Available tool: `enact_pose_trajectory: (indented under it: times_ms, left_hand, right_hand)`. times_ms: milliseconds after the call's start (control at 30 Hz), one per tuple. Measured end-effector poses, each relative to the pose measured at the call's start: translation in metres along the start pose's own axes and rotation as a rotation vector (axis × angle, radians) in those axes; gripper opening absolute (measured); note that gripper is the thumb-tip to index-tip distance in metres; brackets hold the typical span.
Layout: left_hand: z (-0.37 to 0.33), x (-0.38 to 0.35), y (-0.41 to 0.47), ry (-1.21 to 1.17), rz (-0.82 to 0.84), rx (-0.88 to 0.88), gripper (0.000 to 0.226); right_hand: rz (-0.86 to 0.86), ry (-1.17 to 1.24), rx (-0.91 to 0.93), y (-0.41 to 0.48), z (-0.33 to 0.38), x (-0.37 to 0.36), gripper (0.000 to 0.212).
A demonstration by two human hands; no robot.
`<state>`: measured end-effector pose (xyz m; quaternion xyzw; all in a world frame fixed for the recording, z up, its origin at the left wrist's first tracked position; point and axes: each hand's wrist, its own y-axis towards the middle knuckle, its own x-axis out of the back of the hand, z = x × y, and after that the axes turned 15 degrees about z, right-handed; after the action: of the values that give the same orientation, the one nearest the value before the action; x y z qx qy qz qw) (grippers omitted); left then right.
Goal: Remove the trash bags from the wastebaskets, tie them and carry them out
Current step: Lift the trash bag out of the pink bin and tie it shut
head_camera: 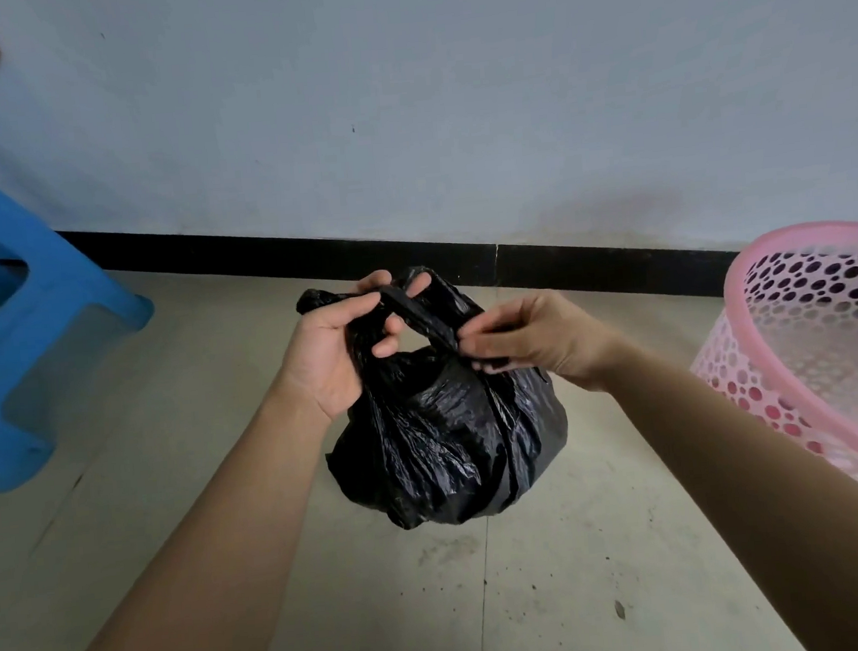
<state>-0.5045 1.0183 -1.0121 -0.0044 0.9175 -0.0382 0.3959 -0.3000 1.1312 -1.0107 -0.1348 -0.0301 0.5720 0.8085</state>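
Note:
A full black trash bag [444,442] sits on the tiled floor in the middle of the view, outside the basket. My left hand [339,347] grips one gathered handle of the bag at its top left, fingers curled round the twisted plastic. My right hand [525,340] pinches the other handle at the top right. The two handles cross between my hands above the bag's body. A pink perforated wastebasket [824,345] stands tilted at the right edge, with no bag in it.
A blue plastic stool [31,325] stands at the left, close to the wall. A pale wall with a black baseboard [591,261] runs behind the bag. The floor in front of me is dusty tile [541,599].

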Motion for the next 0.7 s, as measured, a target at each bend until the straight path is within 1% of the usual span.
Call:
enact_pose_trajectory:
  times_ms: [33, 100, 133, 200, 233, 267, 300, 333, 367, 400, 433, 467, 500, 567, 600, 633, 700]
  left_hand:
    - [0.002, -0.002, 0.0, -0.008, 0.013, 0.014, 0.016]
    - [0.005, -0.004, -0.002, 0.039, 0.027, 0.044, 0.012]
    - [0.005, -0.005, -0.002, 0.078, 0.035, 0.058, 0.011]
    - [0.004, -0.006, -0.002, 0.168, 0.046, 0.086, 0.01]
    - [0.002, -0.007, -0.001, 0.213, 0.056, 0.102, 0.01]
    - [0.001, -0.008, 0.0, 0.251, 0.068, 0.116, 0.01]
    - [0.0, -0.01, 0.0, 0.283, 0.081, 0.127, 0.011]
    - [-0.001, -0.012, 0.0, 0.308, 0.095, 0.141, 0.011]
    - [-0.001, -0.014, 0.0, 0.331, 0.109, 0.157, 0.012]
    - [-0.002, -0.014, 0.0, 0.359, 0.113, 0.172, 0.012]
    - [-0.003, -0.014, 0.0, 0.408, 0.1, 0.181, 0.013]
    - [-0.004, -0.012, 0.001, 0.48, 0.062, 0.179, 0.013]
    - [-0.004, -0.01, 0.003, 0.565, -0.005, 0.159, 0.014]
    - [-0.003, -0.006, 0.008, 0.685, -0.17, 0.067, 0.021]
    - [-0.002, -0.005, 0.011, 0.689, -0.238, 0.012, 0.023]
    - [0.001, -0.005, 0.013, 0.65, -0.289, -0.043, 0.024]
    - [0.009, -0.007, 0.017, 0.495, -0.35, -0.148, 0.025]
  right_hand:
    - [0.03, -0.05, -0.067, 0.0, -0.002, -0.002, 0.015]
    - [0.031, -0.1, -0.137, 0.002, -0.004, -0.004, 0.024]
    - [0.028, -0.109, -0.147, 0.003, -0.004, -0.004, 0.031]
    - [-0.02, -0.161, -0.13, 0.004, -0.002, -0.006, 0.037]
    - [-0.089, -0.253, -0.104, 0.006, -0.001, -0.006, 0.042]
    - [-0.177, -0.407, -0.07, 0.007, -0.002, -0.005, 0.051]
    - [-0.223, -0.589, -0.045, 0.009, -0.002, -0.003, 0.063]
    - [-0.201, -0.716, -0.046, 0.011, -0.002, -0.002, 0.072]
    - [-0.122, -0.764, -0.06, 0.012, -0.002, -0.002, 0.072]
    - [-0.038, -0.726, -0.078, 0.013, -0.001, -0.002, 0.059]
    - [-0.001, -0.658, -0.087, 0.014, -0.001, -0.002, 0.038]
    - [-0.037, -0.591, -0.071, 0.014, -0.001, -0.003, 0.02]
    - [-0.111, -0.524, -0.047, 0.014, -0.001, -0.003, 0.013]
    - [-0.222, -0.45, -0.008, 0.013, -0.001, -0.002, 0.015]
    - [-0.226, -0.451, -0.01, 0.013, -0.001, -0.003, 0.016]
    - [-0.207, -0.448, -0.026, 0.013, -0.001, -0.005, 0.017]
    - [-0.131, -0.386, -0.097, 0.015, -0.002, -0.01, 0.014]
